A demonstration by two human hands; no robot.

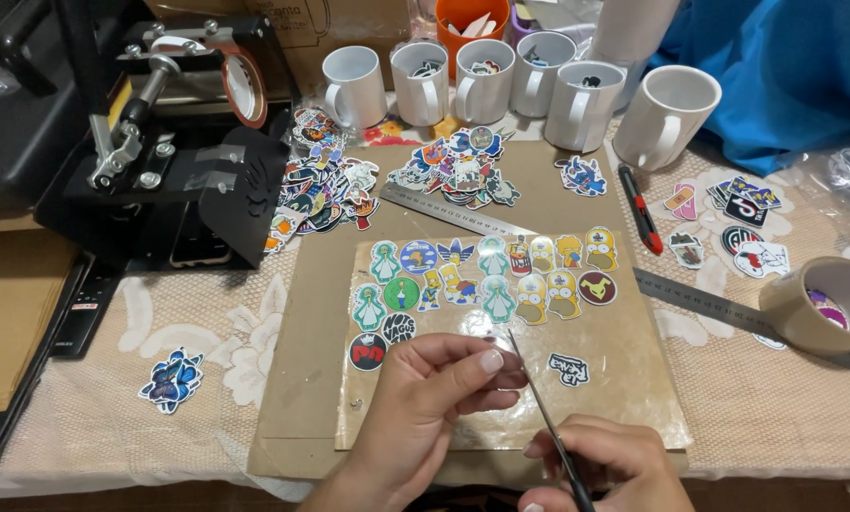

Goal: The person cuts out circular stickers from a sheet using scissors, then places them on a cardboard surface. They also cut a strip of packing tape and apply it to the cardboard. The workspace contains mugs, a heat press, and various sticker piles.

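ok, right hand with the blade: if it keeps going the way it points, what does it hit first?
The right hand aims its thin blade up-left. Its tip is already near the left hand's fingers, so those likely come first, then the sticker sheet beyond. Depth is unclear.

A small sticker cut-out [494, 347] is pinched at the left hand's fingertips, above a clear laminated sheet of colourful cartoon stickers [487, 284]. A slender metal cutting tool with a dark handle [545, 425], gripped in the right hand, points diagonally up toward the cut-out. The sheet lies flat on a brown cardboard mat [302, 379].
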